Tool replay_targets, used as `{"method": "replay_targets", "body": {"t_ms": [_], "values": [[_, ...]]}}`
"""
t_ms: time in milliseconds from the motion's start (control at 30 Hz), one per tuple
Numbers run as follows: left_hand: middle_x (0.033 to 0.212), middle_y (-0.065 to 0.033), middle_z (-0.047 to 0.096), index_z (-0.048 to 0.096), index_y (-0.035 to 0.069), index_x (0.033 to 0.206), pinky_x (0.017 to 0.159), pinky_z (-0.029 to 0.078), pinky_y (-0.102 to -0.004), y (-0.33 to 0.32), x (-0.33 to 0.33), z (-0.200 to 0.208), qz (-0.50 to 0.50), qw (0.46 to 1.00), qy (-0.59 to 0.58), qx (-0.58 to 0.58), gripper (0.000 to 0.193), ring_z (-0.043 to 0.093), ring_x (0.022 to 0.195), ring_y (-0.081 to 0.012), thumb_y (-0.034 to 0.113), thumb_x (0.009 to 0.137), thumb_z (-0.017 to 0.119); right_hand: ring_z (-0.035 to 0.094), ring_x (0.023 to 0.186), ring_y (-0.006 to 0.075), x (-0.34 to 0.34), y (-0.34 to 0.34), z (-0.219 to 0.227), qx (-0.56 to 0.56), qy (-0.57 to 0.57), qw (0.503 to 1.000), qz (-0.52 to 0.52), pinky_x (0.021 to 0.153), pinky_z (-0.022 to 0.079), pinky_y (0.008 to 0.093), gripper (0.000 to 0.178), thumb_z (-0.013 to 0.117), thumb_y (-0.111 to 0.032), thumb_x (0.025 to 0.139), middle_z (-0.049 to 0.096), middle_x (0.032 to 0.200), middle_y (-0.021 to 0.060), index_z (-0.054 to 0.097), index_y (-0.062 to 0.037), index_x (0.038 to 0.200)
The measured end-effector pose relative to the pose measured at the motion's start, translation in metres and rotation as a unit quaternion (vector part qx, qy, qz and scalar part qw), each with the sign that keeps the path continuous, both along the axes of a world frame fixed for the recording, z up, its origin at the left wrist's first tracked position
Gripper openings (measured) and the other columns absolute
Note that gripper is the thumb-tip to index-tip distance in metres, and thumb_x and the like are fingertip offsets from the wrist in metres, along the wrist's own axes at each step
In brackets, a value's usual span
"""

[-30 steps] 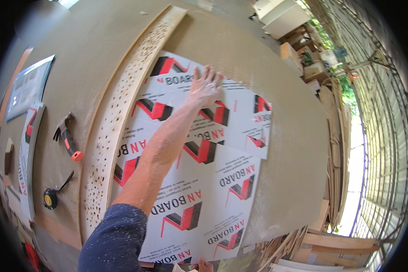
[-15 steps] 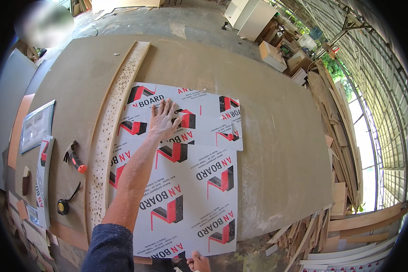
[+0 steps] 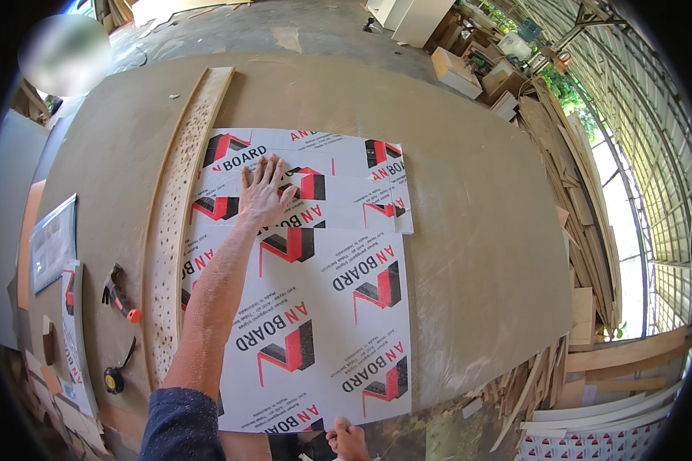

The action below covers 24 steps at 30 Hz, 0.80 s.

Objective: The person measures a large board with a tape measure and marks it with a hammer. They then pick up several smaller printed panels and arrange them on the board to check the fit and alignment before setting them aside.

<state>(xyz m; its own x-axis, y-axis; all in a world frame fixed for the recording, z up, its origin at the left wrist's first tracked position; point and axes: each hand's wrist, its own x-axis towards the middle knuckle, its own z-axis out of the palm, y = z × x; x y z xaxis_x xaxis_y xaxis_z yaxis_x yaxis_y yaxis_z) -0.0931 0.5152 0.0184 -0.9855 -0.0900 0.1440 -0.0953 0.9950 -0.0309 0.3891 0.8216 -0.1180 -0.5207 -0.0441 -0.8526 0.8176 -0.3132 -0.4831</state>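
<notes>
My left hand (image 3: 267, 192) lies flat with fingers spread on white boards printed in red and black. It rests on the far board pieces (image 3: 338, 188), just beyond a larger board (image 3: 331, 307) that reaches the table's near edge. At that near edge my right hand (image 3: 347, 440) is closed, its thumb close to the board's rim. What its fingers hold is hidden below. Along the boards' left side runs a long wooden strip (image 3: 161, 253) dotted with holes or specks. Fine dust covers my left forearm.
The boards lie on a large brown table (image 3: 484, 253). To the left are a claw hammer (image 3: 118, 296), a tape measure (image 3: 114, 379), a narrow board offcut (image 3: 75, 338) and a clear-wrapped packet (image 3: 54, 244). Timber scraps (image 3: 577, 207) are piled beyond the right edge.
The view has shifted slightly, so the tools appear lower and the boards a little higher. My left hand stays flat on the boards; my right hand remains closed at the near edge.
</notes>
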Motion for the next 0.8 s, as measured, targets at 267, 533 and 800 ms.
{"method": "replay_targets", "body": {"t_ms": [267,533,800], "values": [[0.173,-0.0026,0.005,0.011,0.016,0.166,0.128,-0.004,-0.0500,0.006,0.008,0.000,-0.007,1.000,0.012,-0.006,0.077,-0.003,0.160,-0.0220,0.061,0.105,0.024,0.050,0.046,0.0102,0.000,-0.005,-0.016,0.020,0.041,0.999,-0.003,0.040,0.032,0.0248,0.044,0.056,-0.031,0.106,0.061,0.067,0.0089,0.062,0.0051,0.081],[0.173,-0.0052,0.009,0.013,0.012,0.165,0.128,-0.001,-0.0494,-0.009,0.049,-0.009,-0.015,1.000,0.026,-0.006,0.075,0.001,0.160,-0.0248,0.056,0.107,0.027,0.049,0.051,0.0108,-0.016,-0.007,0.007,0.018,0.042,0.999,0.001,0.045,0.035,0.0258,0.037,0.059,-0.029,0.105,0.060,0.072,0.0091,0.062,0.0024,0.086],[0.173,-0.0050,0.009,0.014,0.012,0.165,0.128,0.002,-0.0484,-0.014,0.092,-0.016,-0.030,0.999,0.023,0.001,0.075,0.003,0.160,-0.0255,0.056,0.107,0.028,0.049,0.047,0.0098,-0.020,-0.008,0.010,0.045,0.065,0.997,0.012,0.040,0.034,0.0252,0.042,0.060,-0.031,0.104,0.061,0.069,0.0082,0.062,0.0032,0.080]]}}
